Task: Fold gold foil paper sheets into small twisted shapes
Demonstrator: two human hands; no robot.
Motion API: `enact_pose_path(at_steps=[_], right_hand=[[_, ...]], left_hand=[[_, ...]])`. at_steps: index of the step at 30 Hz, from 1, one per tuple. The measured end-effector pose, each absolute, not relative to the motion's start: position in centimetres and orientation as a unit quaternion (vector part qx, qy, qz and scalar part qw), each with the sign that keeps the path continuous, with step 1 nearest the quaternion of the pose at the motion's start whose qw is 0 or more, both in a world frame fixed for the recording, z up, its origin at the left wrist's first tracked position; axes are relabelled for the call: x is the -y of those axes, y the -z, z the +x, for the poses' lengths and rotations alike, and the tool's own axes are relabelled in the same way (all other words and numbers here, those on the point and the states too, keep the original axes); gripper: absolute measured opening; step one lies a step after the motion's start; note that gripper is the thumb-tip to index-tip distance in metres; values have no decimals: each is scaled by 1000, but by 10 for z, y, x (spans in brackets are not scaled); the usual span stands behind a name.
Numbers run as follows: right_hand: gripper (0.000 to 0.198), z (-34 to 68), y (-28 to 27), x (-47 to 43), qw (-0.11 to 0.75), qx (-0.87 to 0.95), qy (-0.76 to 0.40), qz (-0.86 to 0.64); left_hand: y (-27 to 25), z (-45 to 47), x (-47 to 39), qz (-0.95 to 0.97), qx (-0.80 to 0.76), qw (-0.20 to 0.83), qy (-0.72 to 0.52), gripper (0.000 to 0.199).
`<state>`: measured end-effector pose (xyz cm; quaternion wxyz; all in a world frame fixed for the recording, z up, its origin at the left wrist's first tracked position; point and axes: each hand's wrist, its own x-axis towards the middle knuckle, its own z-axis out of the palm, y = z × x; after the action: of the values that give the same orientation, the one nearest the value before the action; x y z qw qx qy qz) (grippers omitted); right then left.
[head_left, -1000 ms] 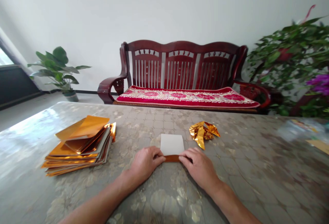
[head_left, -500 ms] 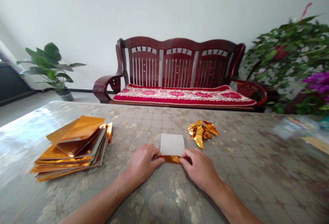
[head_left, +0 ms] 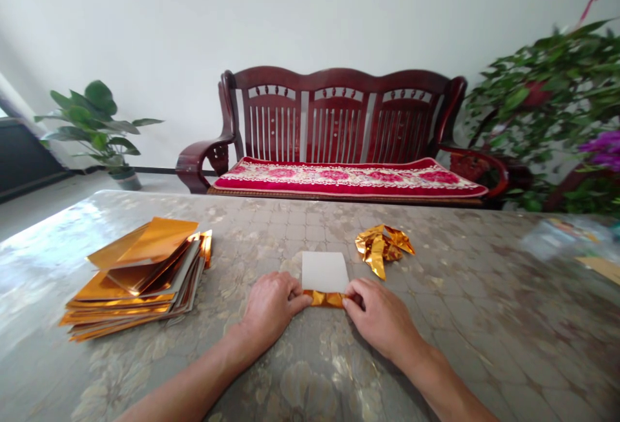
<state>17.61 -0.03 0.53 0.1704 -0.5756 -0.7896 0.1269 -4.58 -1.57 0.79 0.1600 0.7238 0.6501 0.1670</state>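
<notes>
A sheet of gold foil paper lies white side up in front of me, its near edge turned over into a gold strip. At the left end of that strip, my left hand pinches the fold between thumb and fingers. My right hand grips the right end in the same way, its thumb on the gold. Just beyond my right hand rests a crumpled or folded gold foil piece. To the left stands an uneven stack of gold foil paper.
The table has a patterned, glossy cover. Behind it is a dark red wooden bench with a red floral cushion. A clear plastic bag lies at the table's right. Potted plants stand at the left and right.
The right hand has shifted slightly right along the fold, and more of the gold strip shows between the hands. The left hand has hardly moved.
</notes>
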Motion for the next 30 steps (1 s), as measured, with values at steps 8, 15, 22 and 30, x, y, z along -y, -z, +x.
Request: enact_pose_path(at_steps=[8,15,22,30], right_hand=[[9,177,-7,-2,172,773,-147,-592],[13,178,-8,-2,164,771,-141,-600],[15,178,-7,-3,155,769,-136,-606],[14,178,-6,-4,161,772,-137,-599]], left_hand=[[-9,-45,15,711,-667,168,-149,21],[-9,-45,17,712,-665,162,-156,23],[-8,-45,18,710,-667,154,-165,22],[-7,-44,18,695,-669,174,-195,15]])
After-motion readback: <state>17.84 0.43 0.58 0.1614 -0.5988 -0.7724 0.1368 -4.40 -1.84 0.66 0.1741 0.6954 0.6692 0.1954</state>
